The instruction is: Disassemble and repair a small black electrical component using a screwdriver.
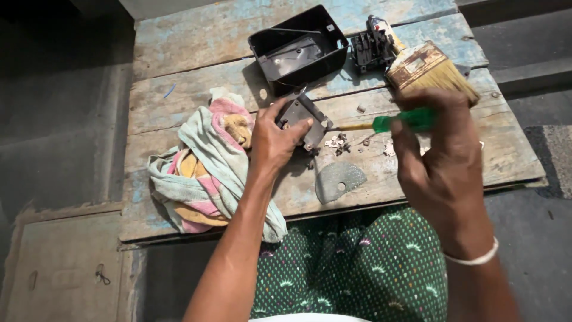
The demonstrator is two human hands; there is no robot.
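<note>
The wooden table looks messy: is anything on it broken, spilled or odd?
Small pale fragments lie scattered on the table beside the dark metal part gripped by the left hand. The table's blue paint is badly worn. The right hand holds a green-handled screwdriver.

My left hand (275, 140): forearm reaching up from below, wrist straight, back of hand up, thumb and fingers pinched shut. My right hand (438, 156): forearm rising from lower right, white band at wrist, fingers curled closed in a grip, knuckles up
</note>
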